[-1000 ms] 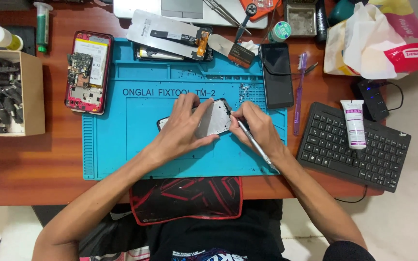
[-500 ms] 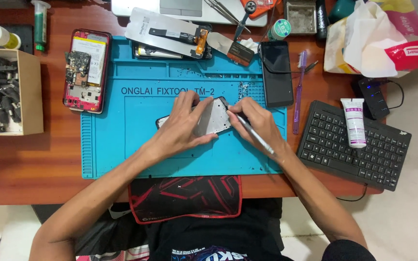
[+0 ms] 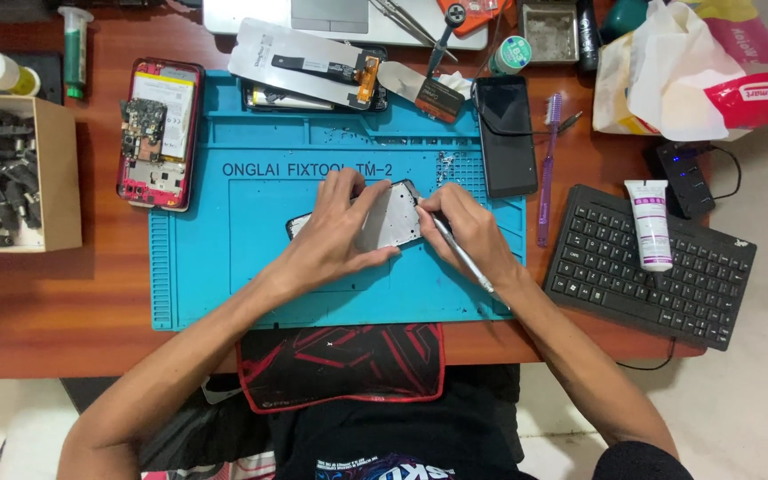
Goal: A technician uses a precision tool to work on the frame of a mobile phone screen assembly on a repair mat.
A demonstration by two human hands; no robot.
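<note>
Pressing flat, the left hand (image 3: 335, 242) is pinning the phone frame (image 3: 390, 218) on the blue mat (image 3: 224, 267), long axis running left-right; the right hand (image 3: 468, 236), nearer its right end, is pinching a thin metal tool (image 3: 461, 253).

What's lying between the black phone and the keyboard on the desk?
In the head view, a purple toothbrush lies on the wooden desk between the black phone and the black keyboard, roughly parallel to the phone.

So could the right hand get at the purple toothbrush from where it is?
Probably yes: the toothbrush lies uncovered just right of the right hand, with bare mat between, though that hand holds a thin tool.
</note>
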